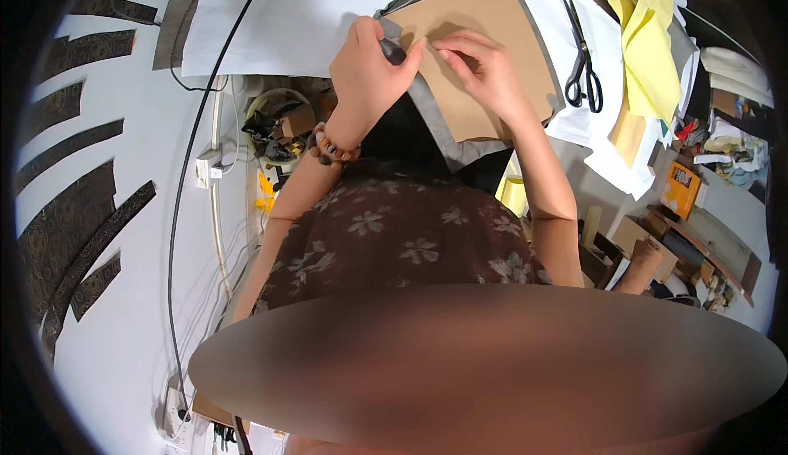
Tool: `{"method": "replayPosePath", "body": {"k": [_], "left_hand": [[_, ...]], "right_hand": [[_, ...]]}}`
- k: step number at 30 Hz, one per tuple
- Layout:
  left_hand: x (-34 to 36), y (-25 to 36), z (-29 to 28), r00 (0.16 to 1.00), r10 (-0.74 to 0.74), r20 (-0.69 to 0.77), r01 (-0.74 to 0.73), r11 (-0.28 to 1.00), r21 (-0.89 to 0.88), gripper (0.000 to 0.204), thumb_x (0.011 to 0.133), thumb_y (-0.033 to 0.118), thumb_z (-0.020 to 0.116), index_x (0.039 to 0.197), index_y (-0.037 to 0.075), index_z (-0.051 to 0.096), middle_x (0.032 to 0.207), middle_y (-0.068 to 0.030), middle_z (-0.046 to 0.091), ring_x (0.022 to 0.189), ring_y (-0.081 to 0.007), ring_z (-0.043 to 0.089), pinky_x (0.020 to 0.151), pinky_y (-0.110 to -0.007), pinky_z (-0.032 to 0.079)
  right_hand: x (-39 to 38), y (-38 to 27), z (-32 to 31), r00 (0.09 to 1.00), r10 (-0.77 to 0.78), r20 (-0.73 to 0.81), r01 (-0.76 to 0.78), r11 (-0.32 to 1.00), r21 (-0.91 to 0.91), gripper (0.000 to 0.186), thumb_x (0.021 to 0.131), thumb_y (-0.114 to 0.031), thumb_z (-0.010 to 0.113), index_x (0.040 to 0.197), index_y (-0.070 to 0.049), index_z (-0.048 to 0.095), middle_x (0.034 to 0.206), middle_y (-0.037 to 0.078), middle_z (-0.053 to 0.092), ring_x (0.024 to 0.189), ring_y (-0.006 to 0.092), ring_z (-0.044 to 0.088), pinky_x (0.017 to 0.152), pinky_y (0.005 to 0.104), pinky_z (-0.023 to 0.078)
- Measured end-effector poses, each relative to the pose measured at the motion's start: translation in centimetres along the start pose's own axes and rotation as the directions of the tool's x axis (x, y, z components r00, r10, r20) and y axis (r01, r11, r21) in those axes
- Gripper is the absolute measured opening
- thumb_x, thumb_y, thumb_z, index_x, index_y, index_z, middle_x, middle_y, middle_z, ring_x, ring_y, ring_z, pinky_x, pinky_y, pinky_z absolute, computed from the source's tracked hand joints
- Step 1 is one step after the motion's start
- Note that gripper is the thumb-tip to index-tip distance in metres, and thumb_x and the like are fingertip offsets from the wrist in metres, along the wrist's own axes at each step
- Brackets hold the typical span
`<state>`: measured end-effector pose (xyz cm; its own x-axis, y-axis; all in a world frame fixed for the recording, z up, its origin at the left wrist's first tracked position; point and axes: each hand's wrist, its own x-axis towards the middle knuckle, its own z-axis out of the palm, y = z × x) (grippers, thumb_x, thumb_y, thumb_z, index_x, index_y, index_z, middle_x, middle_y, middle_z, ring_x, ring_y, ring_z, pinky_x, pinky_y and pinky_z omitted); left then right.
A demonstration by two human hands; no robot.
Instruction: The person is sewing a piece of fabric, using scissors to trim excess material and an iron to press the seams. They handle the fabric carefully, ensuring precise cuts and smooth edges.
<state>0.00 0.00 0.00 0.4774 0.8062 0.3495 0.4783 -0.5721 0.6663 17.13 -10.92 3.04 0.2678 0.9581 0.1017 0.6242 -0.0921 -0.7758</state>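
White surface (271, 20): left hand (365, 65) clamped on dark marker (392, 50), right hand (484, 65) fingers pressing brown template (492, 36) over grey fabric (435, 118); template could slip, skewing the line.

We see an evenly lit, bright scene; the white table (279, 12) at twelve o'clock is nearly washed out, with soft shadows under the hands on the brown card (492, 53). Fisheye bending curves the black cable (176, 209) at nine o'clock, and a dark vignette rings the whole rim. A smeared, featureless oval covers the six o'clock area. Clutter at three o'clock looks soft.
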Motion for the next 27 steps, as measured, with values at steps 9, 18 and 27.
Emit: {"method": "replayPosePath", "body": {"k": [9, 18, 27], "left_hand": [[-0.8, -1.2, -0.9, 0.969, -0.208, 0.132, 0.238, 0.93, -0.282, 0.033, 0.083, 0.011, 0.075, 0.104, 0.005, 0.051, 0.078, -0.0043, 0.063, 0.059, -0.0161, 0.061, 0.057, -0.03, 0.05], [-2.6, -2.4, -0.2, 0.931, -0.326, 0.167, 0.355, 0.689, -0.632, 0.027, 0.094, 0.001, 0.069, 0.11, 0.003, 0.047, 0.095, -0.005, 0.062, 0.067, -0.0065, 0.059, 0.058, -0.022, 0.048], [-3.6, -3.2, -0.1, 0.912, -0.35, 0.216, 0.405, 0.678, -0.613, 0.029, 0.096, 0.002, 0.068, 0.112, 0.004, 0.043, 0.099, -0.0059, 0.058, 0.061, -0.0049, 0.057, 0.048, -0.02, 0.043]], "right_hand": [[3.3, -0.5, 1.6, 0.973, -0.214, 0.087, 0.227, 0.957, -0.181, 0.017, 0.092, -0.012, 0.071, 0.107, -0.005, 0.074, 0.105, 0.008, 0.07, 0.084, 0.0285, 0.069, 0.073, 0.0372, 0.057], [6.2, 0.2, 2.7, 0.836, -0.507, 0.21, 0.548, 0.784, -0.292, 0.017, 0.087, -0.017, 0.075, 0.102, -0.007, 0.074, 0.104, 0.005, 0.069, 0.089, 0.0275, 0.069, 0.078, 0.0394, 0.058], [6.3, 1.9, 2.8, 0.902, -0.385, 0.194, 0.4, 0.915, -0.045, 0.023, 0.083, -0.019, 0.079, 0.104, -0.01, 0.073, 0.105, 0.004, 0.068, 0.094, 0.0256, 0.068, 0.08, 0.0376, 0.058]]}}
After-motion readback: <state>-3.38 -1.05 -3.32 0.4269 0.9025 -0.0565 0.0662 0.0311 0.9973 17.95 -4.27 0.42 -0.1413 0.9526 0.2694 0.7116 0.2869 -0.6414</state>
